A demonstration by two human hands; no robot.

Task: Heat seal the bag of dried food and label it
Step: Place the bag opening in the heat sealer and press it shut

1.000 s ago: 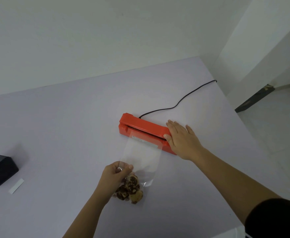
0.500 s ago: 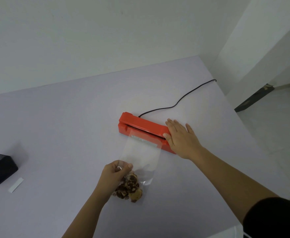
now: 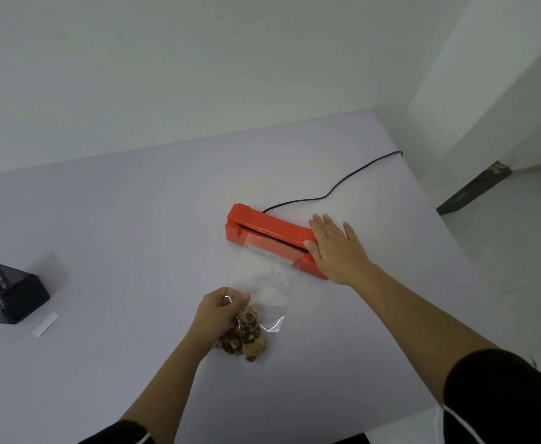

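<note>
Clear bag of dried food [image 3: 267, 283] at the centre of the worktop [image 3: 134, 219], mouth at the slot of the red heat sealer [image 3: 262, 227] at 1 o'clock, left hand [image 3: 222, 307] pinching it above the food, right hand [image 3: 336, 248] flat and spread on the sealer's end, label strip [image 3: 45, 325] and mesh pen holder [image 3: 6, 296] at 9 o'clock

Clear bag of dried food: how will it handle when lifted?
Likely floppy: the clear bag is thin film, creased near the left hand. Probably bottom-heavy: the dried food bunches at one end. Possibly slippery; the film looks glossy.
</note>
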